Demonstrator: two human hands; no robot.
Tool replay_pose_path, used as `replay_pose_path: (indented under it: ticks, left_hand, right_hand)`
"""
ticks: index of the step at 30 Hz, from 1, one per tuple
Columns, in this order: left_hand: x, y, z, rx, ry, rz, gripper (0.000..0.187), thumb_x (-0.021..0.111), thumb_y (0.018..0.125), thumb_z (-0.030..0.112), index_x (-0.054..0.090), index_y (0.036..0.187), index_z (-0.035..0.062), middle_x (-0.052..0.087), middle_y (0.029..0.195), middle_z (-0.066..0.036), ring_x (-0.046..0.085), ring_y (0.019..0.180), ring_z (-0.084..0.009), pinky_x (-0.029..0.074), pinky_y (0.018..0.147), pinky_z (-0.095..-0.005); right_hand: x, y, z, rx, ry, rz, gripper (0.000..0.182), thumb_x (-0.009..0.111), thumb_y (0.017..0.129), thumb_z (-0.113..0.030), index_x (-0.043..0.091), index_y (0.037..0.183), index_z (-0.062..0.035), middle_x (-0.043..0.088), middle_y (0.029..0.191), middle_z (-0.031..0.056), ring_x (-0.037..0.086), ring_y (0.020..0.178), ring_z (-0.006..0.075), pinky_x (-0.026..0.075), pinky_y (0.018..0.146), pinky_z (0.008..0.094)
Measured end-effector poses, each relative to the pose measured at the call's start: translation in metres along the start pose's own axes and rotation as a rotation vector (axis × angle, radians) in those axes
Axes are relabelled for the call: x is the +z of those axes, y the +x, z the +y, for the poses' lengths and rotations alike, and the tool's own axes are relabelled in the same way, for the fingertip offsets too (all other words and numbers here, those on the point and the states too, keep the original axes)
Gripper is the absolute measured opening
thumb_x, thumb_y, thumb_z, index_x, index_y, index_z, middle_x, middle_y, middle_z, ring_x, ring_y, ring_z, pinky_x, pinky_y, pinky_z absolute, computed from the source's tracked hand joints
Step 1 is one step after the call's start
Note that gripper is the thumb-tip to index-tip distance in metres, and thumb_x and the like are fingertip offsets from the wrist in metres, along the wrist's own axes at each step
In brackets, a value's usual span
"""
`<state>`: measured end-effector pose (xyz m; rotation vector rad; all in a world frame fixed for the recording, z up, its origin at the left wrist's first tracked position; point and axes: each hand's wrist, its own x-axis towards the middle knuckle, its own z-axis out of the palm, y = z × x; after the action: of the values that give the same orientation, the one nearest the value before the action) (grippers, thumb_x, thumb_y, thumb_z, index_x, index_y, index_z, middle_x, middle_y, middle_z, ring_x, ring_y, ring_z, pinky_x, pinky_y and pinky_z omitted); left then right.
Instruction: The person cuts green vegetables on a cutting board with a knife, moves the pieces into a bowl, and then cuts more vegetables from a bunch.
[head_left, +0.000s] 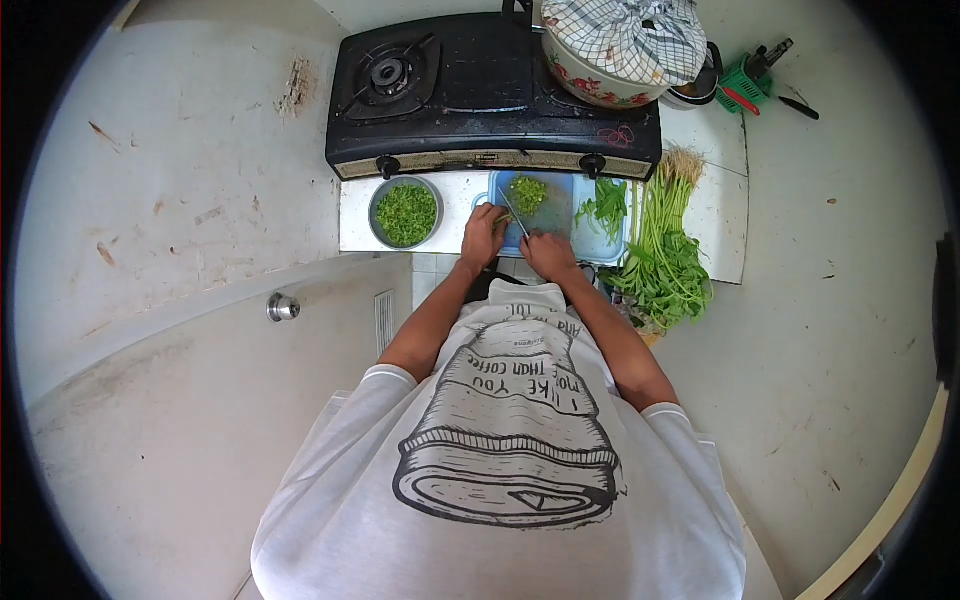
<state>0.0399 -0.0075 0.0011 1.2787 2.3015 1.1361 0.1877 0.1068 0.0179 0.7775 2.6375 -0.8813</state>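
Observation:
A knife (513, 211) slants over the blue chopping board (561, 205), its blade pointing up and left. My right hand (549, 256) is closed on the handle end at the board's near edge. My left hand (484, 235) curls its fingers at the board's left edge, beside the blade, pinching what looks like green stems (504, 219), mostly hidden by the fingers. Beyond the blade lies a small heap of chopped greens (528, 193). Loose leaves (604, 207) rest on the right part of the board. To the left stands a grey bowl (373, 222) filled with chopped greens (407, 213).
A bunch of leafy greens with roots (668, 250) hangs over the counter edge at right. Behind the board stands a black gas stove (485, 135) bearing a cloth-covered floral pot (590, 78). A green basket (742, 85) with utensils sits at back right.

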Motion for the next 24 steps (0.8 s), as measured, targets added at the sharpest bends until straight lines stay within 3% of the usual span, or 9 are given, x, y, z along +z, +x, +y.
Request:
replay_pose_path:
  ticks: [24]
  left_hand:
    - [-0.0025, -0.0011, -0.0002, -0.035, -0.028, -0.031, 0.014, 0.070, 0.085, 0.000, 0.069, 0.100, 0.0004, 0.062, 0.096, -0.020, 0.061, 0.096, -0.0415, 0.051, 0.086, -0.0486]
  right_hand:
    - [0.0042, 0.0042, 0.0006, -0.022, -0.015, 0.013, 0.048, 0.048, 0.106, -0.039, 0.070, 0.098, 0.0032, 0.073, 0.092, 0.0289, 0.073, 0.088, 0.0447, 0.057, 0.085, 0.0537]
